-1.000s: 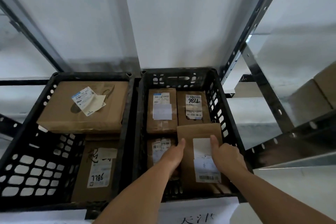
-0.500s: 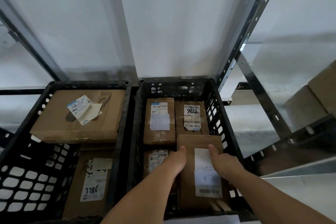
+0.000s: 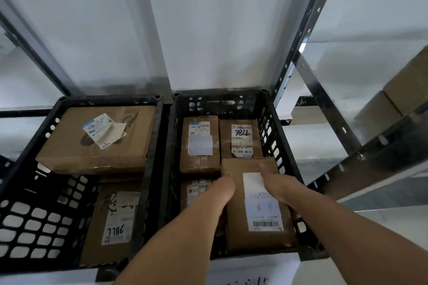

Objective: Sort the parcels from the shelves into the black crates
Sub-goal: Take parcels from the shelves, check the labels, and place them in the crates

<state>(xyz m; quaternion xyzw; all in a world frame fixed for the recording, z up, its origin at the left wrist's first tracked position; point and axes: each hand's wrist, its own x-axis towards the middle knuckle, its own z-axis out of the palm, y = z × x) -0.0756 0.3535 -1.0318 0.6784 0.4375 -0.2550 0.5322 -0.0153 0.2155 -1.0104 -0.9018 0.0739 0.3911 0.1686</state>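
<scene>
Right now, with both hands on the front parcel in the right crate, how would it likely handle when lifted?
Probably stiff: the brown parcel shows straight edges and a flat top between the left hand and right hand. Likely fairly light, since it looks thin. Matte cardboard should grip well, and its flat shape won't roll.

Handwritten "7786" on left-crate parcel label (image 3: pixel 117 222); seemingly the same, inverted, on rear-right parcel label (image 3: pixel 242 139)

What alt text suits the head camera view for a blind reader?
A person's left hand and right hand hold a brown cardboard parcel in the right black plastic crate, among other parcels; the left black plastic crate holds two more.
</scene>
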